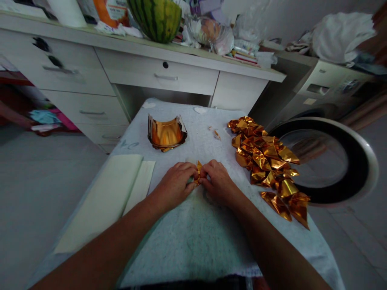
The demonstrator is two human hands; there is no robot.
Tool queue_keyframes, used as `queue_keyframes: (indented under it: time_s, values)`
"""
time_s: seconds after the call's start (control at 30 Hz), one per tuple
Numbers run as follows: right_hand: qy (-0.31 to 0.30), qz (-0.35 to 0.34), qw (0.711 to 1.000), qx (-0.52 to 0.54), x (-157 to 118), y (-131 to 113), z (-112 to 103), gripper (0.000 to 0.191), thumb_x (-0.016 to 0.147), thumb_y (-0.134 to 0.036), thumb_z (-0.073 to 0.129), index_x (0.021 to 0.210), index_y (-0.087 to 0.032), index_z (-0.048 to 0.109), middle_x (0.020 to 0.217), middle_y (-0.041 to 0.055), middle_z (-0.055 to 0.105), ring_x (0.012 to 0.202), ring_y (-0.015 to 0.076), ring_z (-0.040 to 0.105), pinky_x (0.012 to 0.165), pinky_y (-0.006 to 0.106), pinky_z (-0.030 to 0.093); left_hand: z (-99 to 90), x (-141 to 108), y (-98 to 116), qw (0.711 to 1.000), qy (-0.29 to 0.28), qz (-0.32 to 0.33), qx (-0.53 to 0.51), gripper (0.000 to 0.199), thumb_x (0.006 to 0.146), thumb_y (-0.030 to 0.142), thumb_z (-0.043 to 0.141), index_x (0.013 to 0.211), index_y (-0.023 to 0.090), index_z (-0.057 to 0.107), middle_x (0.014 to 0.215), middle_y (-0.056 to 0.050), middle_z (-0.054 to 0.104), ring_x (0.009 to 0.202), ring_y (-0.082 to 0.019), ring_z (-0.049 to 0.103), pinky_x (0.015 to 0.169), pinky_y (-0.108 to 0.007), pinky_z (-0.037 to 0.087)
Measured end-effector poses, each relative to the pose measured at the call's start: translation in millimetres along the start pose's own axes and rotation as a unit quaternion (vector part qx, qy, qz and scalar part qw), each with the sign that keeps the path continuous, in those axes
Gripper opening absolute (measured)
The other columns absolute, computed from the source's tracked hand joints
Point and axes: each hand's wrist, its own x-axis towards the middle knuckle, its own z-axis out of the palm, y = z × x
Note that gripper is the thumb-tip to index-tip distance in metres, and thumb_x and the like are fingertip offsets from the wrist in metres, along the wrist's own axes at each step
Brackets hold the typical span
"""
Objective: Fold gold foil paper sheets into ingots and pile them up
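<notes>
Both my hands meet at the middle of the cloth-covered table, pinching a small piece of gold foil paper between them. My left hand is closed on its left side, thumb and fingertips together. My right hand grips the right side the same way. Most of the foil is hidden by the fingers. To the right lies a heap of folded gold foil pieces. Beyond my left hand, a curved stack of gold foil sheets stands on the cloth.
Pale yellow paper lies along the table's left side. Small scraps rest past my hands. Behind stands a white drawer cabinet with a cut watermelon on top. At right, a washing machine door hangs open beside the table.
</notes>
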Motion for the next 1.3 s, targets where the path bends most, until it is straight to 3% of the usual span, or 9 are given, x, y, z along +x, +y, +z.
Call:
queue_keyframes:
  time_s: [0.33, 0.53, 0.8, 1.03, 1.3]
  values:
    - [-0.002, -0.016, 1.0, -0.022, -2.6, -1.0, -0.3, 0.001, 0.084, -0.018, 0.059, 0.085, -0.019, 0.058, 0.093, 0.0047, 0.052, 0.091, 0.0206, 0.047, 0.082, 0.034, 0.037, 1.6, -1.2, -1.7, 1.0, -0.014, -0.001, 0.0, 0.016, 0.079, 0.01, 0.059, 0.092, 0.02, 0.058, 0.109, -0.006, 0.061, 0.106, -0.024, 0.053, 0.095, -0.041, 0.043]
    - [0.012, -0.007, 0.999, -0.052, -3.6, -0.5, 1.7, 0.017, 0.081, -0.032, 0.065, 0.088, -0.02, 0.056, 0.096, 0.0056, 0.052, 0.093, 0.023, 0.046, 0.081, 0.035, 0.036, 0.1, -2.0, -1.4, 1.0, -0.019, -0.001, -0.007, 0.016, 0.08, 0.011, 0.058, 0.093, 0.02, 0.057, 0.109, -0.006, 0.061, 0.106, -0.024, 0.053, 0.096, -0.042, 0.043]
    - [0.024, 0.028, 0.997, -0.062, -3.7, -3.4, 2.8, 0.027, 0.081, -0.036, 0.064, 0.1, -0.02, 0.053, 0.104, 0.0073, 0.055, 0.095, 0.0254, 0.047, 0.082, 0.038, 0.034, 1.9, -3.1, -1.6, 1.0, -0.008, -0.002, -0.014, 0.01, 0.084, 0.016, 0.056, 0.093, 0.02, 0.055, 0.109, -0.006, 0.061, 0.104, -0.024, 0.053, 0.094, -0.042, 0.044]
    - [0.029, 0.082, 0.994, -0.067, -1.1, 4.6, -1.7, 0.051, 0.075, -0.043, 0.072, 0.116, -0.022, 0.051, 0.111, 0.0077, 0.055, 0.101, 0.0271, 0.049, 0.083, 0.039, 0.035, 3.6, -3.0, 0.5, 1.0, -0.012, -0.016, -0.003, 0.016, 0.08, 0.011, 0.057, 0.092, 0.021, 0.055, 0.108, -0.006, 0.061, 0.106, -0.025, 0.053, 0.094, -0.042, 0.044]
    - [0.015, 0.095, 0.993, -0.072, -0.4, 17.4, -10.2, 0.054, 0.077, -0.04, 0.07, 0.123, -0.024, 0.048, 0.112, 0.0085, 0.054, 0.104, 0.0285, 0.05, 0.085, 0.041, 0.035, 3.7, -3.0, -1.4, 1.0, -0.021, -0.019, 0.003, 0.017, 0.079, 0.011, 0.056, 0.093, 0.022, 0.055, 0.108, -0.005, 0.06, 0.106, -0.025, 0.053, 0.094, -0.042, 0.043]
